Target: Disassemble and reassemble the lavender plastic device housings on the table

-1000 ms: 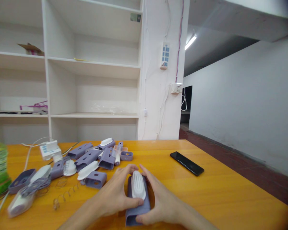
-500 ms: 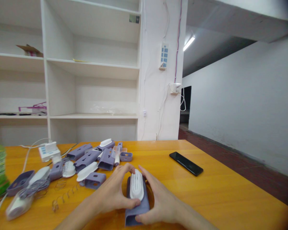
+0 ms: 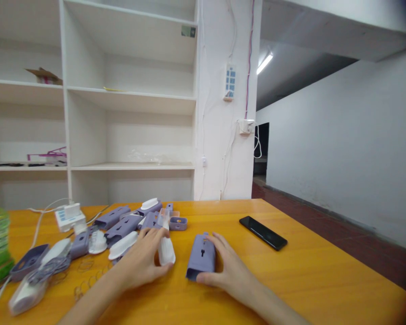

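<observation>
Gripped the white insert (image 3: 166, 251) in the left hand (image 3: 140, 266), just left of the purple shell (image 3: 201, 255) on the table (image 3: 311, 280). Steadied that shell with the right hand (image 3: 232, 275) curled round it. Best kept flat, slot up, insert aligned.

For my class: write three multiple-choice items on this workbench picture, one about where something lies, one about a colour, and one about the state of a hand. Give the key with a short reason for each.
1. Where does the black phone lie?
A. On a shelf
B. On the table, to the right of both hands
C. Under the green bottle

2. What colour is the shell under the right hand?
A. Purple
B. Red
C. Black

3. What is the left hand doing?
A. Lying flat and empty
B. Gripping the power strip
C. Holding a white insert

Key:
1 B: the black phone lies on the orange table, right of the hands.
2 A: the right hand rests on a purple shell.
3 C: the left hand closes round a white insert, lifted apart from the shell.
</observation>
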`<state>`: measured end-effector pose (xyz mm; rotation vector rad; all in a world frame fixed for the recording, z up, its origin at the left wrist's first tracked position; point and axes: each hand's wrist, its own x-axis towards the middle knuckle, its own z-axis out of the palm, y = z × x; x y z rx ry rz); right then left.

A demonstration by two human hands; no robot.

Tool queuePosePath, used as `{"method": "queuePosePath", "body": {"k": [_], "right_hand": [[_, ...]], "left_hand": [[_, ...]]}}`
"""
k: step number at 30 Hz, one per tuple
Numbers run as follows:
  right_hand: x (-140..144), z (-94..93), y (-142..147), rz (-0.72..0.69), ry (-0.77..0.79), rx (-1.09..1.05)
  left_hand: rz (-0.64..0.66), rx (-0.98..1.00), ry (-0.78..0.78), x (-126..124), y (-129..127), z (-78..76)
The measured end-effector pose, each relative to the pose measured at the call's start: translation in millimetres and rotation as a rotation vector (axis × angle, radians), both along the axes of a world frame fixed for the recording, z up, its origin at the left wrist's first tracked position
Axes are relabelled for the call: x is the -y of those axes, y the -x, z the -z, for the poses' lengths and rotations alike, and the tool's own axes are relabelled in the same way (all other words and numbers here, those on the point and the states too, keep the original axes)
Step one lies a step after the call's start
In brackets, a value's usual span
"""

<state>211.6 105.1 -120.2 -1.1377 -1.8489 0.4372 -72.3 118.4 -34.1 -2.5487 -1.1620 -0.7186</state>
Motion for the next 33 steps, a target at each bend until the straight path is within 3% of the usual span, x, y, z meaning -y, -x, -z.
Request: {"method": "queuePosePath", "body": {"k": [6,10,13,17,19,22,26,30,33], "right_hand": [[8.5,-6.4,-6.0,0.231,-0.140,0.049],[8.2,-6.3,-5.1,0.207,-0.136,0.007],[-3.0,-2.4,3.6,0.082,-0.134,-0.092],[-19.6,7.2,16.1,-0.353,0.014,-0.383],[-21.7,10.9,15.3,-0.410,0.003,-0.449],[-17.5,10.5,5.2,-0.224,-0.169,-0.276],[-14.8,1.4,-11.1,-0.046,-0.353,-0.026],[-28.8,-5.5,-32.4,0.302,-0.343,0.209],[-44.1,-5.9,-66.2,0.555,-0.272,0.268]], "left_hand": [[-0.003,-0.201,-0.085,8.4,-2.4,-6.7],[-0.013,-0.193,-0.154,6.1,-4.5,-4.3],[0.073,-0.156,-0.172,11.7,-16.9,6.9],[0.239,-0.238,-0.179,21.3,-41.2,31.9],[0.267,-0.285,-0.152,20.3,-48.7,41.2],[0.213,-0.291,-0.120,9.0,-48.5,42.9],[0.150,-0.316,-0.119,-11.8,-36.7,32.5],[0.097,-0.282,-0.145,-23.1,-29.2,31.4],[0.096,-0.268,-0.167,-24.0,-27.7,36.2]]}}
